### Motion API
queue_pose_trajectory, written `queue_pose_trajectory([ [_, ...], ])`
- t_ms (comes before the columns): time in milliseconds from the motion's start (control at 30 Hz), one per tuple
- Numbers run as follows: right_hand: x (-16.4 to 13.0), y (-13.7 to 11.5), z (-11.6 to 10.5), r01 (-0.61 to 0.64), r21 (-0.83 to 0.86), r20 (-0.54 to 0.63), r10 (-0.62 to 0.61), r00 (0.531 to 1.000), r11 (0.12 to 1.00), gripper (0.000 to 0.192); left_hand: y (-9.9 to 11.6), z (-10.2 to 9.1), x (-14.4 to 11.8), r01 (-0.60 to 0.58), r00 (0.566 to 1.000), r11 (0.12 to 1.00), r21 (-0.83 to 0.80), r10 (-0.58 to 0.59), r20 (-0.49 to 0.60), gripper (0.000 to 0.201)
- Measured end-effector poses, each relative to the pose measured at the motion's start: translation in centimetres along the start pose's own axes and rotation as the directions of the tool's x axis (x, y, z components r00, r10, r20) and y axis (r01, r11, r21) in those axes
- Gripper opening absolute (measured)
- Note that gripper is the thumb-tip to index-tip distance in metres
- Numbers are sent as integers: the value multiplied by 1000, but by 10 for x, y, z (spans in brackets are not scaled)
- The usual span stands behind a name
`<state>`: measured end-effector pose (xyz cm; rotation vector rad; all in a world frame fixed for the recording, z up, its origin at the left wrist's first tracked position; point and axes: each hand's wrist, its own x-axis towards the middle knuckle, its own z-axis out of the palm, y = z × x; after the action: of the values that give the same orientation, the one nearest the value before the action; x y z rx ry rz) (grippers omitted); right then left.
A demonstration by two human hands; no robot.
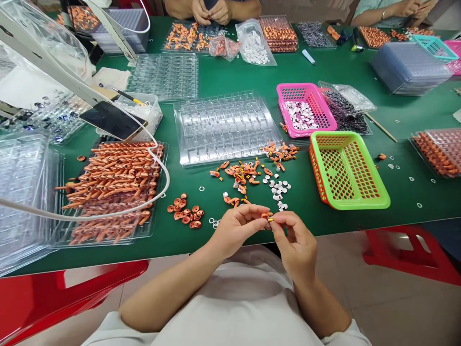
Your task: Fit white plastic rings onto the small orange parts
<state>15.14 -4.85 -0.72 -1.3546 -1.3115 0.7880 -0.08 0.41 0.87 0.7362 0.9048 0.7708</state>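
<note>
Lower centre of the frame: the left hand and right hand meet fingertip to fingertip at the near edge of the green table, both pinched closed on one small orange plastic piece with a yellow tip. Just above the hands: a scatter of loose orange parts, small white discs and a cluster of orange caps. Centre: an empty clear blister tray. Left: a clear tray heaped with long orange tubes, crossed by a white cable. Right: a green-and-orange mesh basket; above it a pink mesh basket holding white pieces. Top edge: another person's hands
</note>
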Motion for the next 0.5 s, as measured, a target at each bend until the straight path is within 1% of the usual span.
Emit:
queue_pose_trajectory([
  [133, 1, -2, 1, -4, 7, 22, 4, 1000, 1000, 9, -1, 2, -1, -11, 1000, 999, 30, 11, -18, 26],
  [333, 2, -7, 4, 117, -66, 79, -112, 991, 991, 14, 0, 7, -1, -44, 996, 996, 80, 50, -79, 16],
  [400, 2, -8, 4, 142, -89, 83, -135, 987, 986, 15, -2, 8, -1, -58, 993, 994, 92, 66, -94, 15],
  [500, 2, -8, 3, 159, -112, 71, -152, 986, 981, 15, -4, 9, -2, -66, 993, 995, 70, 72, -89, 17],
])
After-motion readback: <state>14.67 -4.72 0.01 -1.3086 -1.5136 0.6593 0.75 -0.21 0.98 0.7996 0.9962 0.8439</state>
